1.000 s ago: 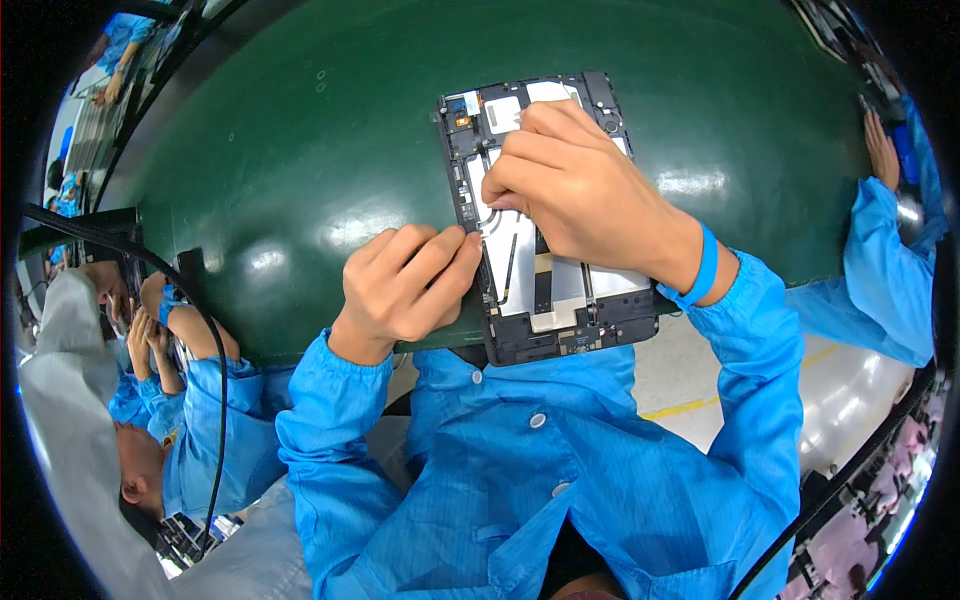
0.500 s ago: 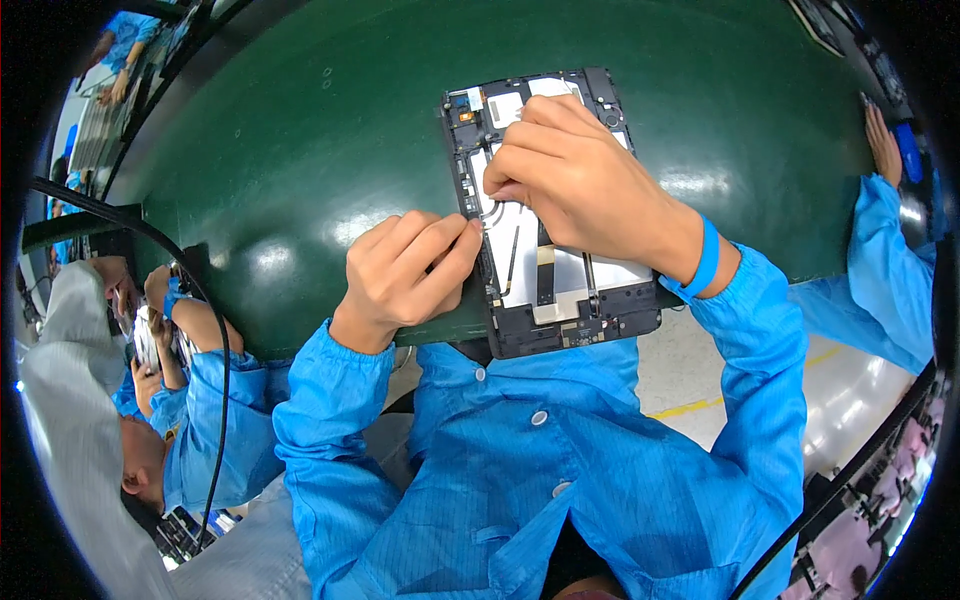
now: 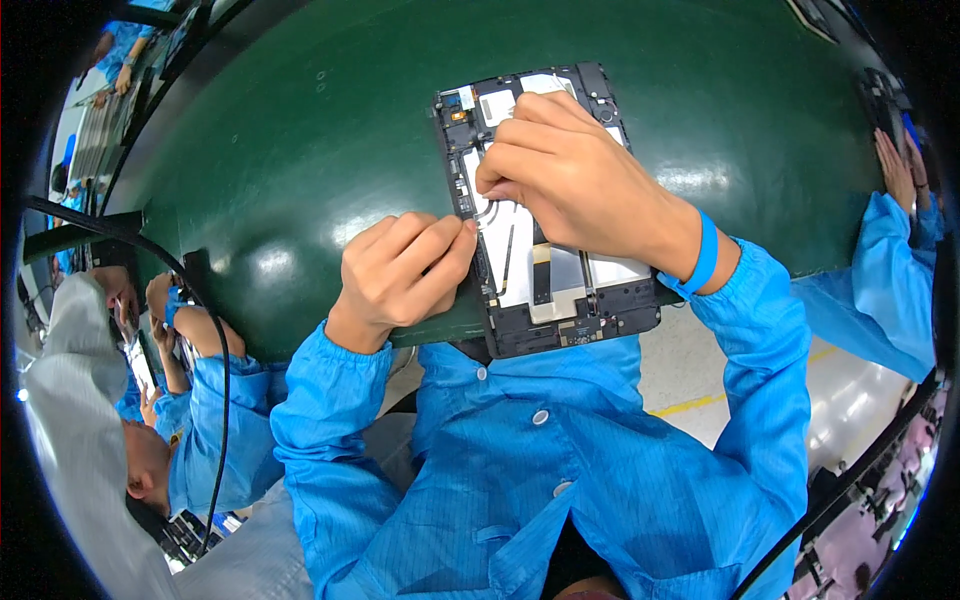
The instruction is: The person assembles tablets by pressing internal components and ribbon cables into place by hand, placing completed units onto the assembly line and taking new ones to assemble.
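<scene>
An opened tablet [image 3: 605,312] lies across the near edge of the green table, its inside facing up. Its black frame surrounds white battery panels [image 3: 519,263], crossed by dark strips. My left hand [image 3: 405,268] is closed, thumb and forefinger together at the tablet's left edge; what they pinch is too small to make out. Over the upper left of the panels, my right hand [image 3: 568,175] is closed in a pinch. A thin dark cable [image 3: 490,212] curves out from under its fingertips toward the left edge. My right palm and fingers cover the tablet's middle.
A black cable [image 3: 226,390] hangs down the left side. Co-workers in blue sleeves sit at the left and right, one person's hands [image 3: 897,170] resting at the table's right end. A dark bracket [image 3: 85,230] juts in at the left.
The tablet and both my hands have shifted very slightly left, with the same pinches kept. At the right, the co-worker's second hand has come into view.
</scene>
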Motion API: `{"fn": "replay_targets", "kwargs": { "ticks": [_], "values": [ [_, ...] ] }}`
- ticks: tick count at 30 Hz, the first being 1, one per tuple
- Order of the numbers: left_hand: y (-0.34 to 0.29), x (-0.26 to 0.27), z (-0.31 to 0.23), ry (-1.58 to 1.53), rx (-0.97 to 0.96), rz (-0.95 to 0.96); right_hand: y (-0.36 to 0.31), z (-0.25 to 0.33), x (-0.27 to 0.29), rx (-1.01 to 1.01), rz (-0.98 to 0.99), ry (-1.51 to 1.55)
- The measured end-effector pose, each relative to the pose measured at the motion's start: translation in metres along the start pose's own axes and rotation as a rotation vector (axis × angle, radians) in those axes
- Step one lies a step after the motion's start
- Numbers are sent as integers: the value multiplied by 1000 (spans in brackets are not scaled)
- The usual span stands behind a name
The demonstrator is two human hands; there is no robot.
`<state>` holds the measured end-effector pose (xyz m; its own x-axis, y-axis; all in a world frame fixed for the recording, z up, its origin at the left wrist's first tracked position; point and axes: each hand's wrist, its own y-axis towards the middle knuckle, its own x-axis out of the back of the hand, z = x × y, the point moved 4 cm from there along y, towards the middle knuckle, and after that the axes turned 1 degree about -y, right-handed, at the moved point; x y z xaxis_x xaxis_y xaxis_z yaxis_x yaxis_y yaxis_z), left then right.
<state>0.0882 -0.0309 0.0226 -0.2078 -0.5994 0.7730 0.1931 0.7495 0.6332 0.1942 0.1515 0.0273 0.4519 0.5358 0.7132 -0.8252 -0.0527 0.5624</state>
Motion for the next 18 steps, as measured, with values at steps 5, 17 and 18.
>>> {"fn": "replay_targets", "kwargs": {
  "ticks": [5, 17, 18],
  "values": [
    [-1, -3, 5, -18, -61, 36, 0, -1, 0, 3, 4, -9],
    [2, 3, 6, 21, -94, -43, 11, -9, 2, -22, -33, 97],
    [1, 3, 7, 29, -88, -47, 12, -11, 2, -66, -16, 122]
  ]
}}
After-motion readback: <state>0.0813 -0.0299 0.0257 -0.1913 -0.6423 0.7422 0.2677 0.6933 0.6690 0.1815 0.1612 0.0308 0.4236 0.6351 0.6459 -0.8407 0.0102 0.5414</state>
